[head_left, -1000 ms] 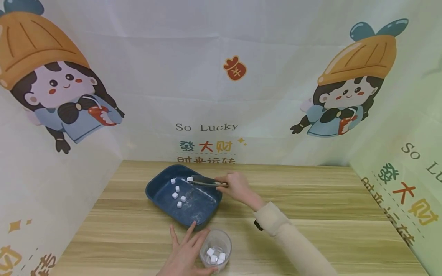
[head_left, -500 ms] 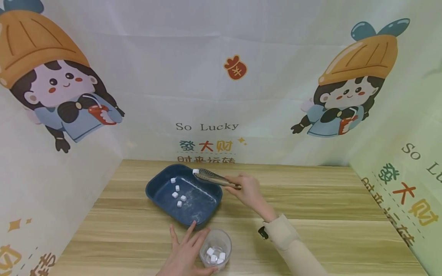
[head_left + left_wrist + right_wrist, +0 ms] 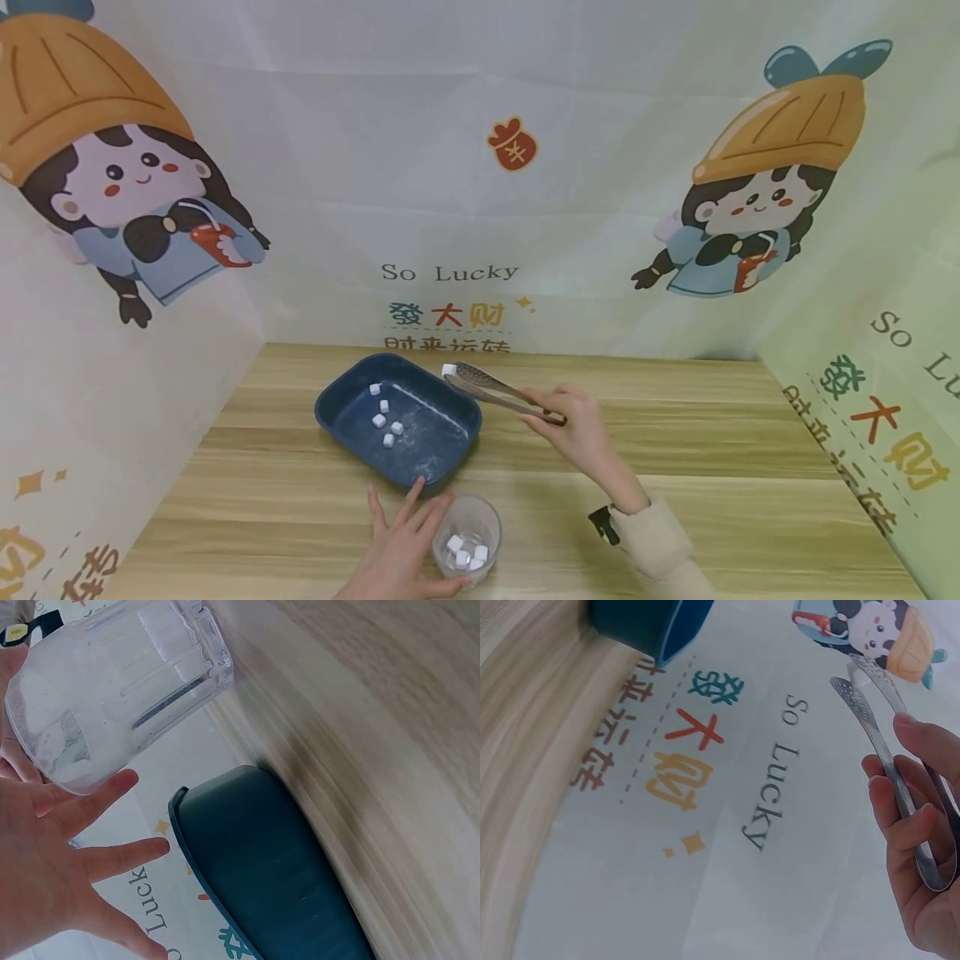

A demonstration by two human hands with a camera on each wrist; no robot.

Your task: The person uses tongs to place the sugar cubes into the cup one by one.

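Note:
My right hand holds metal tongs with perforated tips. Between those tips sits a small white cube, raised over the right back rim of a dark blue tray. Several white cubes lie in the tray's left half. At the front, a clear plastic cup stands upright with several white cubes at its bottom. My left hand holds the cup between thumb and index finger. Its other fingers spread toward the tray, as the left wrist view also shows.
Everything stands on a light wood-grain table. A white printed cloth with cartoon figures and lettering encloses the back and both sides. My right wrist wears a black strap below a cream cuff.
My right hand has lifted the tongs and the pinched white cube out of the tray and moved them right. The left hand and the cup have stayed in place.

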